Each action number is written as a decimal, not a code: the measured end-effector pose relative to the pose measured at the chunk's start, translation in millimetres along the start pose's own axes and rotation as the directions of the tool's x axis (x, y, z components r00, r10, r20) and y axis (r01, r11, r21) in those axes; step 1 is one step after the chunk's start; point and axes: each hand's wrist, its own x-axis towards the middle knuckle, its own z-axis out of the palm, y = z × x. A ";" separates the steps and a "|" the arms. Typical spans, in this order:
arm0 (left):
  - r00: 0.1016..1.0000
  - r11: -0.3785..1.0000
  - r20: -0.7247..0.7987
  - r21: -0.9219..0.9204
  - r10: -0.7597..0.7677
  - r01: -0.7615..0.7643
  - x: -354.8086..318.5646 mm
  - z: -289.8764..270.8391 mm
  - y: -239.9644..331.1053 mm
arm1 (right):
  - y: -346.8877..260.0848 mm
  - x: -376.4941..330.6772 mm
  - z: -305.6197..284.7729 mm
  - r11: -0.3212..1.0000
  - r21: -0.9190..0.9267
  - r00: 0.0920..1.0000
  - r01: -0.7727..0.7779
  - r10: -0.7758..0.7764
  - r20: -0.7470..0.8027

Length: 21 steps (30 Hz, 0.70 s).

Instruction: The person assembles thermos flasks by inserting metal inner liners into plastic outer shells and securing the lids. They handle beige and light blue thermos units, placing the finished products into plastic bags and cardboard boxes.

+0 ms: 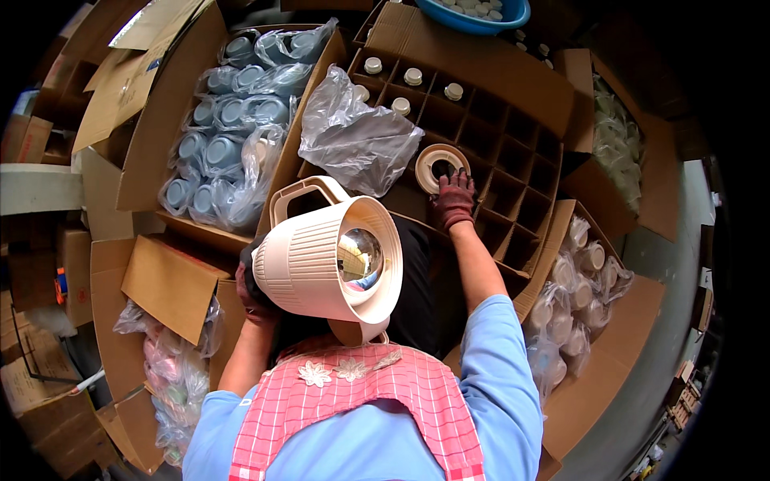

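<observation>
My left hand (255, 282), in a dark red work glove, grips a cream ribbed vacuum jug (301, 260) from its left side. The jug lies tilted in front of my chest, its handle pointing up and away. Inside its wide open end, which faces right, shows the rounded, mirror-like glass liner (359, 255). Farther out, my gloved right hand (454, 199) has its fingers closed over the near edge of a cream ring-shaped part (430, 163) with a dark centre. That part is at the divided carton (501, 152); whether it rests on the dividers is unclear.
White-capped bottles (413, 77) stand in some carton cells, beside a crumpled plastic bag (353, 136). Bagged blue-grey parts (223, 152) fill the left box. Bagged cream parts (589, 256) sit in a box at right. A blue basin (473, 22) is at the back.
</observation>
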 end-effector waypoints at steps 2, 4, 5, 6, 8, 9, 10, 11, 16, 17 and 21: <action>0.998 0.996 -0.044 0.082 -0.042 0.046 -1.6 0.9 1.1 | -2.2 -2.3 -15.8 0.999 0.045 0.998 0.014 -0.011 -0.055; 0.999 0.994 -0.016 0.106 0.030 -0.028 -6.4 -9.2 -15.0 | -5.6 -8.8 -36.9 0.883 0.469 0.991 -0.022 0.080 -0.105; 0.996 0.980 -0.007 0.176 0.094 -0.091 -8.0 -12.3 -22.1 | -4.2 -12.1 -43.4 0.616 0.786 0.980 -0.048 0.179 -0.081; 0.979 0.911 -0.003 0.366 0.205 -0.190 -9.4 -14.1 -27.6 | -7.9 -18.2 -57.3 0.242 0.969 0.969 -0.050 0.248 -0.012; 0.978 0.906 -0.027 0.382 0.208 -0.183 -12.4 -20.0 -49.4 | -11.4 -46.7 -100.9 -0.071 0.996 0.987 0.049 0.155 -0.037; 0.993 0.974 -0.059 0.205 0.105 -0.091 -14.1 -24.8 -65.5 | -18.0 -65.7 -134.0 -0.152 0.984 0.992 0.092 0.098 -0.078; 0.998 0.993 -0.044 0.108 0.045 -0.040 -11.7 -25.7 -69.9 | -21.9 -84.6 -157.4 -0.234 0.964 0.991 0.130 0.057 -0.120; 0.999 1.000 -0.029 0.015 -0.014 0.014 -9.8 -27.2 -72.1 | -22.7 -96.6 -164.8 -0.182 0.952 0.969 0.246 0.025 -0.246; 0.986 0.967 0.064 0.192 0.156 -0.166 5.7 -14.0 -43.0 | -39.3 -139.6 -204.3 -0.059 0.878 0.870 0.475 -0.119 -0.478; 0.952 0.863 0.098 0.403 0.290 -0.305 9.1 -0.4 -10.1 | -43.5 -139.3 -210.0 0.046 0.825 0.819 0.564 -0.157 -0.551; 0.973 0.920 0.019 0.322 0.231 -0.224 8.6 2.5 4.8 | -50.5 -149.1 -215.8 0.191 0.741 0.762 0.644 -0.241 -0.601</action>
